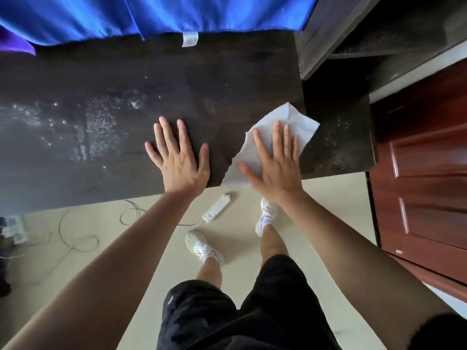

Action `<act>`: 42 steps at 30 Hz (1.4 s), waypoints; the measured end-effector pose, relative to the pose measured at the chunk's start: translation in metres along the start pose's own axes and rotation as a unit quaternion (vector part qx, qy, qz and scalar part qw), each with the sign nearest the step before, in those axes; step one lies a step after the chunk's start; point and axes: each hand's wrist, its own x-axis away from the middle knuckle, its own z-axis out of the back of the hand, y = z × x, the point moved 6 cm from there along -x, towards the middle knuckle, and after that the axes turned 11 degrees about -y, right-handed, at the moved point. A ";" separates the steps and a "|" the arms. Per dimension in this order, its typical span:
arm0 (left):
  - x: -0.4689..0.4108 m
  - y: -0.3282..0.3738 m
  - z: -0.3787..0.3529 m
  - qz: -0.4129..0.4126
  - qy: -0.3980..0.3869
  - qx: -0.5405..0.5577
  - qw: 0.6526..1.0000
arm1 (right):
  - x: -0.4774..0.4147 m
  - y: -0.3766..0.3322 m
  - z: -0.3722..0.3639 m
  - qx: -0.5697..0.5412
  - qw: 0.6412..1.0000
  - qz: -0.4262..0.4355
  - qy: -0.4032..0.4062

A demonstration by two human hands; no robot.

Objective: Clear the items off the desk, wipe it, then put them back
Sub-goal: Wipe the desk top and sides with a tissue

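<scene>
The dark wooden desk [106,79] fills the upper half of the view, with no items standing on it. Its left part carries wet droplets and streaks [101,122]. My left hand [178,157] lies flat on the desk near the front edge, fingers spread, holding nothing. My right hand [275,162] presses flat on a white cloth [290,117] spread near the desk's front right corner. The cloth's lower end hangs slightly past the front edge.
A blue curtain [151,13] hangs along the desk's back edge. A dark shelf unit [379,34] rises at the right, beside a reddish wooden door [424,173]. On the pale floor lie a white power strip [216,207] and loose cables [75,238] near my feet.
</scene>
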 end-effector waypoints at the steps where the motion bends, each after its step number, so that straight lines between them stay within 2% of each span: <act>1: 0.004 -0.009 0.005 -0.025 0.015 -0.014 0.999 | -0.009 -0.023 0.001 0.009 1.000 0.026 -0.004; 4: 0.014 -0.051 0.019 -0.067 0.044 -0.082 0.993 | -0.037 -0.093 0.002 0.042 0.994 0.103 -0.015; 8: 0.017 -0.088 0.021 -0.086 0.007 -0.129 0.988 | -0.083 -0.142 0.009 0.084 0.981 0.162 -0.063; 10: 0.015 -0.090 0.016 -0.092 0.003 -0.143 0.985 | -0.109 -0.130 0.016 0.076 0.983 0.152 -0.070; 14: 0.010 -0.093 0.013 -0.082 0.009 -0.147 0.986 | -0.147 -0.066 0.037 0.030 0.998 0.025 -0.040; 17: 0.014 -0.093 0.014 -0.092 0.007 -0.140 0.986 | -0.156 -0.047 0.042 0.010 1.000 -0.011 -0.024; 20: 0.013 -0.093 0.017 -0.096 0.013 -0.142 0.985 | -0.159 -0.055 0.043 0.010 1.000 -0.012 -0.011; 27: 0.011 -0.094 0.014 -0.107 0.025 -0.149 0.983 | -0.191 -0.085 0.041 0.034 0.996 0.074 -0.022; 31: 0.011 -0.093 0.014 -0.111 0.029 -0.146 0.983 | -0.175 -0.100 0.035 0.026 0.994 0.101 -0.023; 36: 0.011 -0.092 0.016 -0.132 0.030 -0.130 0.982 | -0.111 -0.103 0.015 0.043 0.992 0.119 -0.019; 40: 0.016 -0.096 0.032 -0.175 0.041 -0.011 0.984 | -0.050 -0.113 0.001 0.027 0.995 0.093 -0.004; 42: 0.021 -0.115 0.047 -0.177 0.067 0.015 0.982 | -0.030 -0.133 -0.007 0.017 0.996 0.084 -0.004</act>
